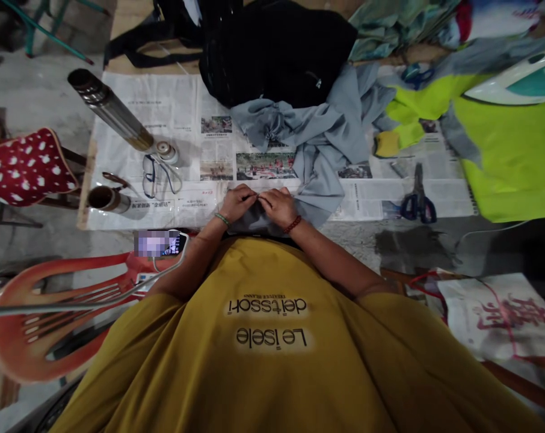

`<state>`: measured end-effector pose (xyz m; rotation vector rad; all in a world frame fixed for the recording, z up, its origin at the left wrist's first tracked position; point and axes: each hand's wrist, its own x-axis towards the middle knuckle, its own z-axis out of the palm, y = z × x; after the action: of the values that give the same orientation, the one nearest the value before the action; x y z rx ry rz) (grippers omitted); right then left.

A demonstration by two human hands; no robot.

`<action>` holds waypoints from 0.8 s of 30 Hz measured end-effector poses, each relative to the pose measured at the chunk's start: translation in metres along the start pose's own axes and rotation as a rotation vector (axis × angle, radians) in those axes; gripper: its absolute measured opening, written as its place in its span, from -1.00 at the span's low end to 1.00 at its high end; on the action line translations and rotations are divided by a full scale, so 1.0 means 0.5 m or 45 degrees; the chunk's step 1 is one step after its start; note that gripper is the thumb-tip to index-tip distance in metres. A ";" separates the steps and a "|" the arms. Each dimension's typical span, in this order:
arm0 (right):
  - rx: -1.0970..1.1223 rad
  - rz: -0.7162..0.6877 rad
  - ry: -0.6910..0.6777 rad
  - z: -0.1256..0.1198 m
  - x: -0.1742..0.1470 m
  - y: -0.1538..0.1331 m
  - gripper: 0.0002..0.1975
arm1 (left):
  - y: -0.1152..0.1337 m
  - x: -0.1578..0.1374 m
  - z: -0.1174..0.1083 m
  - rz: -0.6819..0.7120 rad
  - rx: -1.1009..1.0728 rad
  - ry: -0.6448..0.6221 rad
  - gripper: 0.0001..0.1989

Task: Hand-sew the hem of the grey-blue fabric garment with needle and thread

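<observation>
At the table's near edge, my left hand point(239, 203) and my right hand point(279, 207) meet with their fingertips almost touching. Both are closed in a pinch on a grey cloth point(320, 180). This cloth runs from a crumpled heap on the newspaper, under my right hand and over the table edge towards my lap. Whether something small sits between the fingertips is too fine to tell. Dark-handled scissors point(418, 201) lie on the newspaper to the right of my right hand.
Newspaper point(186, 114) covers the table. A steel flask point(112, 111), a cup point(107, 199) and glasses point(157, 176) are on the left. A black bag point(277, 54) lies behind. An iron point(520, 81) rests on yellow-green cloth point(516, 156). A phone point(171, 243) lies by my left arm.
</observation>
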<state>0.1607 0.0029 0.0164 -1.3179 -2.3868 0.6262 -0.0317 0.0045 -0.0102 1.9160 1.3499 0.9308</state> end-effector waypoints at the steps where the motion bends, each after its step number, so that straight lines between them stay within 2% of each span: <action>1: 0.014 0.000 -0.001 0.000 -0.001 0.000 -0.71 | 0.001 0.000 -0.001 0.001 0.016 -0.009 -0.83; 4: 0.094 0.007 0.004 0.002 0.001 -0.005 -0.76 | 0.006 -0.002 -0.004 -0.004 0.056 -0.022 -0.83; 6: 0.207 0.060 0.074 0.006 0.006 -0.009 -0.81 | 0.008 -0.002 -0.005 -0.004 0.076 -0.022 -0.83; 9: 0.494 0.292 0.260 0.011 0.017 -0.016 -0.86 | 0.011 -0.001 -0.003 -0.016 0.094 0.004 -0.85; 12: 0.772 0.522 0.349 0.010 0.026 -0.022 -0.89 | 0.011 0.001 0.001 -0.044 0.104 0.036 -0.86; 14: 0.829 0.509 0.363 0.005 0.026 -0.027 -0.90 | 0.009 0.002 0.002 -0.051 0.115 0.038 -0.87; 17: 0.732 0.335 0.319 -0.009 0.019 -0.035 -0.90 | 0.007 0.002 0.004 -0.038 0.132 0.023 -0.87; 19: 0.679 0.284 0.247 -0.015 0.018 -0.039 -0.91 | 0.006 0.002 0.004 -0.031 0.142 0.015 -0.87; 21: 0.748 0.328 0.204 -0.012 0.022 -0.040 -0.91 | 0.005 0.002 0.005 -0.024 0.147 0.006 -0.88; 24: 1.077 0.513 0.269 0.006 0.039 -0.038 -0.85 | 0.004 0.003 0.006 -0.012 0.136 0.000 -0.88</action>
<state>0.1359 0.0100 0.0252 -1.3447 -1.3981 1.3354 -0.0281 0.0050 -0.0100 1.9868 1.4330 0.8699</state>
